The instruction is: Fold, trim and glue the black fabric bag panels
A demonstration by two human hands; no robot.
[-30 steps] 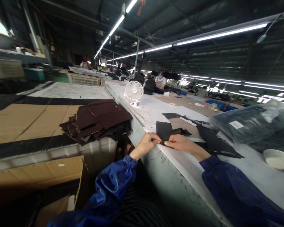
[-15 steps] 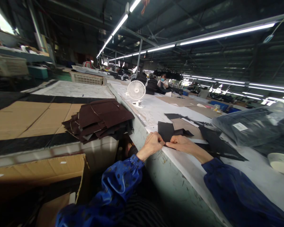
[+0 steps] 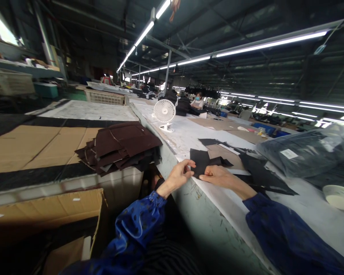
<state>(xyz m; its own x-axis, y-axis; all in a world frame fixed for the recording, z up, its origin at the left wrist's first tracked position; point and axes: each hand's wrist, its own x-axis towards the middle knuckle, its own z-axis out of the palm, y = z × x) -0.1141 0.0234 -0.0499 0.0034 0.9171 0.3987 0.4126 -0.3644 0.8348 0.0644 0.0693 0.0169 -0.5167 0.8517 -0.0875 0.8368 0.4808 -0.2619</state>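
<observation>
Cloth (image 3: 199, 158) lay on the table (image 3: 223, 195), your left hand (image 3: 179, 175) loosely spread at its left edge, your right hand (image 3: 219, 176) touching it, grip unclear

The left hand (image 3: 177, 176) no longer meets the right hand (image 3: 218, 176) at the near edge of the black cloth (image 3: 199, 160). Its thumb and fingers are now parted at the cloth's left side; contact there appears uncertain. A gap separates the hands, exposing more cloth between them.
</observation>
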